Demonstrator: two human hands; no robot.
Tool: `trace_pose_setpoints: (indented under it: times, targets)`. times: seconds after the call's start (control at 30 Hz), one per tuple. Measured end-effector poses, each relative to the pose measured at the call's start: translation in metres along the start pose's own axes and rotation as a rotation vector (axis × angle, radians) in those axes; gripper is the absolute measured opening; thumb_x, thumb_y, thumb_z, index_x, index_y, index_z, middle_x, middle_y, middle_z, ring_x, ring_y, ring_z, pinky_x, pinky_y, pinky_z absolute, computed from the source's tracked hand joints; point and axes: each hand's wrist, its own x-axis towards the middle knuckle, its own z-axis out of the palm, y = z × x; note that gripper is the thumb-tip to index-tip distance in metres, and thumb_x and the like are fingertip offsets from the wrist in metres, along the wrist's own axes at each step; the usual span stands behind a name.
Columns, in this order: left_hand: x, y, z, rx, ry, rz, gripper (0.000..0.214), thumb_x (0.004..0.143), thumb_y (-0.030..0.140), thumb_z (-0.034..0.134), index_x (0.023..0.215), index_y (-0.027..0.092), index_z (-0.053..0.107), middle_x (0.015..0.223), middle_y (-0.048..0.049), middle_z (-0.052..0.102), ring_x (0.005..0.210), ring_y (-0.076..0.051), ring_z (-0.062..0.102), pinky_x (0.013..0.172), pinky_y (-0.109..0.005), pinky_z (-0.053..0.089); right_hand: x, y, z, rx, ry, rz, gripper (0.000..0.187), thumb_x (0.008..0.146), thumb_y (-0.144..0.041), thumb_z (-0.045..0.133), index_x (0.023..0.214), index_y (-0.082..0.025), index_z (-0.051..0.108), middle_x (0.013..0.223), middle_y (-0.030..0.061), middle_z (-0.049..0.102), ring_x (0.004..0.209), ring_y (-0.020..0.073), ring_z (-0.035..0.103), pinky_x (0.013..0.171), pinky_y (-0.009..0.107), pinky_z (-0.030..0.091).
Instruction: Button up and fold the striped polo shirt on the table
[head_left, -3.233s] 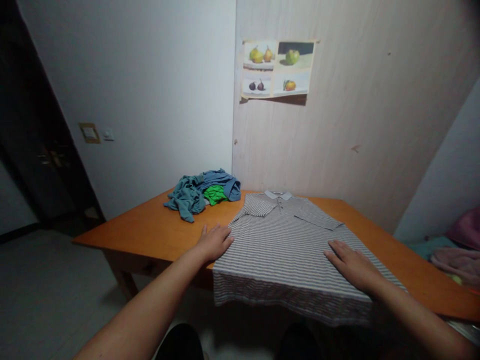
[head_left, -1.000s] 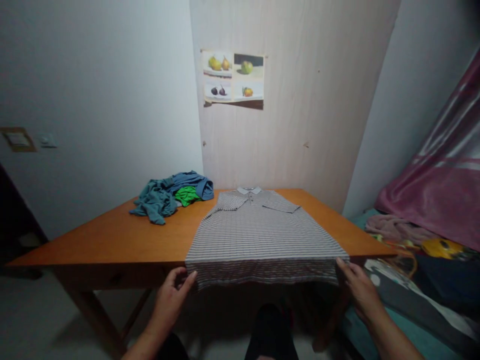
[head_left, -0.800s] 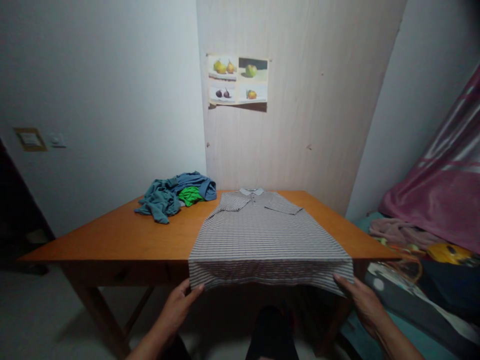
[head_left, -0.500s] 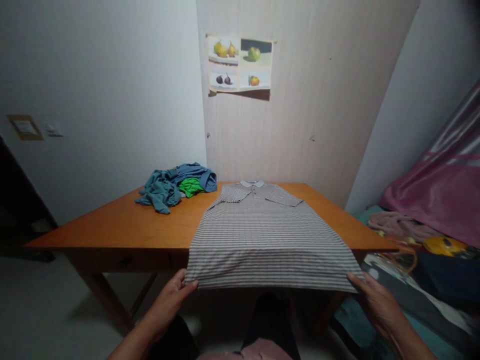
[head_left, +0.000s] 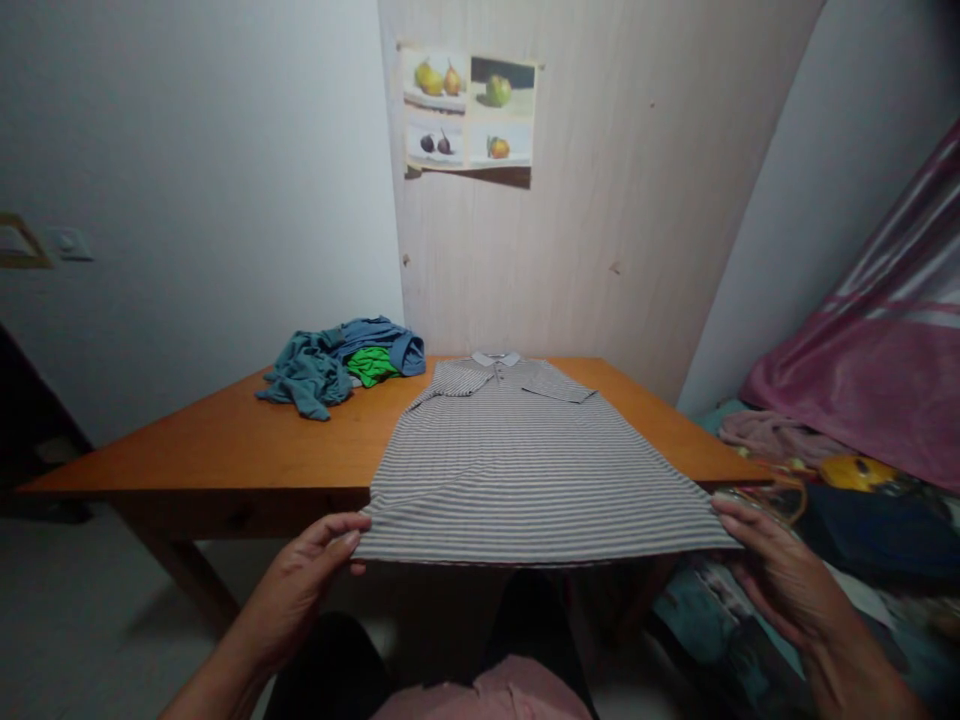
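Observation:
A grey and white striped polo shirt [head_left: 510,460] lies face up on the wooden table [head_left: 225,445], its collar toward the wall and both sleeves folded inward over the chest. Its lower part hangs out past the table's front edge, stretched taut between my hands. My left hand [head_left: 319,550] pinches the left corner of the hem between thumb and fingers. At the opposite corner, my right hand [head_left: 772,550] grips the hem, with some of its fingers hidden beneath the cloth.
On the table's back left sits a heap of blue, teal and green clothes [head_left: 341,365]. A fruit picture sheet [head_left: 469,115] is fixed to the wall behind. Right of the table are a pink satiny cloth [head_left: 855,400], a yellow item [head_left: 855,472] and piled fabrics.
Both hands have risen slightly, and the drooping hem is now pulled flatter and tighter. My right hand has shifted its hold on the corner. The view has turned a little to the right.

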Motion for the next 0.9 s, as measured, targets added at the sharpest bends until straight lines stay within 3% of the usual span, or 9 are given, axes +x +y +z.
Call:
trace_pose_setpoints:
  times: [0.1,0.23,0.37,0.57,0.73,0.9]
  targets:
    - [0.005,0.01,-0.004,-0.057,-0.022,0.002,0.036,0.076,0.043,0.078,0.103,0.018,0.073,0.108,-0.0086,0.073,0.094,-0.022,0.068,0.078,-0.029,0.055,0.004,-0.013,-0.001,0.039,-0.047,-0.02,0.036,0.071,-0.035,0.079,0.105,-0.026,0.072,0.12,0.0047,0.071,0.105,0.0263,0.07,0.08,0.031,0.064]
    - [0.008,0.02,-0.008,-0.139,-0.084,-0.005,0.039,0.075,0.032,0.08,0.111,0.02,0.071,0.114,-0.0081,0.072,0.097,-0.02,0.069,0.089,-0.03,0.054,0.003,-0.032,0.002,0.082,-0.14,-0.001,0.055,0.067,-0.027,0.08,0.121,-0.027,0.068,0.131,0.006,0.066,0.117,0.0259,0.065,0.093,0.031,0.059]
    - [0.01,0.021,-0.013,-0.142,-0.123,0.009,0.057,0.072,0.024,0.08,0.126,0.021,0.064,0.122,-0.0099,0.07,0.108,-0.024,0.068,0.099,-0.034,0.051,0.005,-0.038,0.006,0.072,-0.179,0.006,0.066,0.063,-0.022,0.084,0.125,-0.026,0.064,0.136,0.0085,0.063,0.122,0.0273,0.063,0.098,0.032,0.056]
    - [0.016,0.023,-0.007,-0.028,-0.05,0.098,0.057,0.074,0.029,0.077,0.128,0.021,0.061,0.117,-0.0094,0.072,0.105,-0.026,0.069,0.099,-0.038,0.051,0.028,-0.03,0.008,0.104,-0.106,-0.015,0.053,0.062,-0.02,0.085,0.112,-0.027,0.07,0.127,0.0087,0.068,0.113,0.0264,0.068,0.091,0.023,0.058]
    - [0.016,0.037,0.005,0.054,0.025,0.194,0.05,0.078,0.039,0.075,0.123,0.019,0.064,0.119,-0.0095,0.072,0.108,-0.026,0.068,0.094,-0.035,0.053,0.04,-0.034,0.014,0.071,-0.053,-0.028,0.034,0.068,-0.029,0.08,0.102,-0.028,0.074,0.122,0.0079,0.071,0.107,0.0294,0.07,0.082,0.027,0.062]
    - [0.022,0.049,0.003,0.241,0.053,0.28,0.039,0.082,0.048,0.07,0.107,0.018,0.071,0.108,-0.0093,0.073,0.102,-0.027,0.066,0.092,-0.037,0.051,0.037,-0.046,0.022,0.105,-0.054,-0.045,0.034,0.062,-0.029,0.087,0.094,-0.024,0.075,0.1,0.0034,0.076,0.079,0.0222,0.073,0.072,0.027,0.064]
